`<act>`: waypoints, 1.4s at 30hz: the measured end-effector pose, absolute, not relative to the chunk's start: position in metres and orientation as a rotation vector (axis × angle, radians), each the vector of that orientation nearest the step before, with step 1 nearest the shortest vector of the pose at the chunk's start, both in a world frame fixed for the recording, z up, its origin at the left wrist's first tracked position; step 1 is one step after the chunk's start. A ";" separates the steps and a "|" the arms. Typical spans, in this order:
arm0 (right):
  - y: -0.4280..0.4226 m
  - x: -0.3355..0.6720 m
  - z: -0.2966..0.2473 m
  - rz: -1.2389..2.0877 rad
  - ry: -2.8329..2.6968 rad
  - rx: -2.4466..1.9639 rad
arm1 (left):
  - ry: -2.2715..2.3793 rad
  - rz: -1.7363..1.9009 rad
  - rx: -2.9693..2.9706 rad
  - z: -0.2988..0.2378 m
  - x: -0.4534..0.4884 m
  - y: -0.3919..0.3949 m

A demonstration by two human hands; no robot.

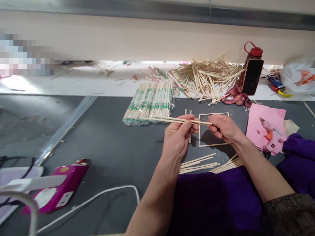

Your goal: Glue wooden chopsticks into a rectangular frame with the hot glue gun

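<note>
Two pale wooden chopsticks point(169, 120) lie side by side, held level above the table. My left hand point(179, 132) is closed around their middle, thumb on top. At their right end, my right hand point(225, 127) pinches the tip of at least one. Beneath my hands a rectangular frame of sticks point(199, 134) rests on the grey tabletop, partly covered by my right hand. Just left of it stand two upright-lying sticks point(190, 139), mostly behind my left hand. Several loose chopsticks point(199, 165) are spread near my purple clothing.
Beyond my hands lie plastic-wrapped chopsticks point(150, 101) and a large stick pile point(209, 77). A phone point(252, 77) leans by a red-capped bottle point(256, 51). At right, pliers point(272, 126) rest on pink paper point(254, 131). A magenta device point(64, 183) and white cable point(108, 190) are left.
</note>
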State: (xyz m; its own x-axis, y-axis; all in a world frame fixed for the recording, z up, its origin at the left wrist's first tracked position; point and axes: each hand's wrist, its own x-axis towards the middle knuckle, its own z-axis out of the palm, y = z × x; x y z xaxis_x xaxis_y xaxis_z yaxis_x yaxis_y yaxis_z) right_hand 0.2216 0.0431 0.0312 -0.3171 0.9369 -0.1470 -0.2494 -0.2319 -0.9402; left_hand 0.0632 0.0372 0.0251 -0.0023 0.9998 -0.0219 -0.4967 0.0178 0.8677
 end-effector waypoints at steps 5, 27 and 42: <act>0.042 0.220 0.030 1.751 -1.068 -0.911 | 0.761 1.371 0.717 0.018 0.066 0.038; 0.047 0.223 0.020 1.619 -0.899 -1.013 | 0.891 1.466 0.558 0.010 0.068 0.043; 0.047 0.213 0.021 1.479 -0.735 -1.053 | 0.985 1.576 0.782 0.014 0.087 0.029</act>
State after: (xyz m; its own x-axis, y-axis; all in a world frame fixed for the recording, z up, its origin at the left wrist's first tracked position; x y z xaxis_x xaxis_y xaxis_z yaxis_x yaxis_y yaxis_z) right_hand 0.2126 0.0466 0.0211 0.0195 0.9770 -0.2122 -0.4207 -0.1845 -0.8882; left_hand 0.0867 0.0295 0.0140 -0.2154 0.9765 -0.0071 -0.4345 -0.0893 0.8962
